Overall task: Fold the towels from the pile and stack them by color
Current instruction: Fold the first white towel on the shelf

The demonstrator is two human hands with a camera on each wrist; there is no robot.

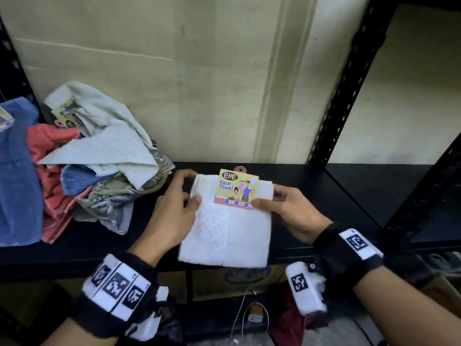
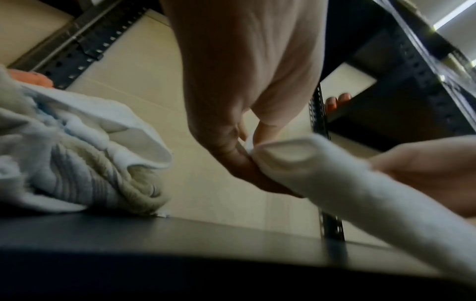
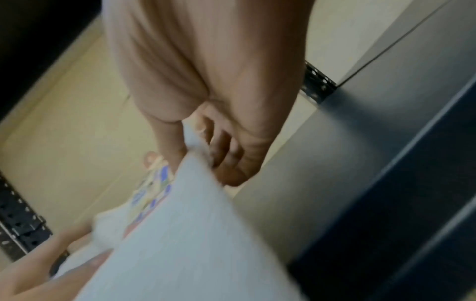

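A folded white towel [image 1: 225, 233] with a yellow "Face Towel" card label [image 1: 237, 188] is held just above the black shelf [image 1: 324, 193], at its middle. My left hand [image 1: 185, 196] grips the towel's left edge, thumb on top and fingers behind. My right hand [image 1: 268, 199] pinches the right edge, thumb by the label. The left wrist view shows the left hand [image 2: 244, 150] pinching the towel [image 2: 335, 183]. In the right wrist view the fingers [image 3: 226, 158] curl under the towel [image 3: 185, 234]. The unfolded pile [image 1: 99, 156] lies at the left.
The pile holds white, red, blue and striped towels. A blue towel [image 1: 17, 176] lies flat at the far left. Black perforated shelf uprights [image 1: 344, 81] stand right of the towel. A cardboard box [image 1: 237, 278] and cables sit below the shelf.
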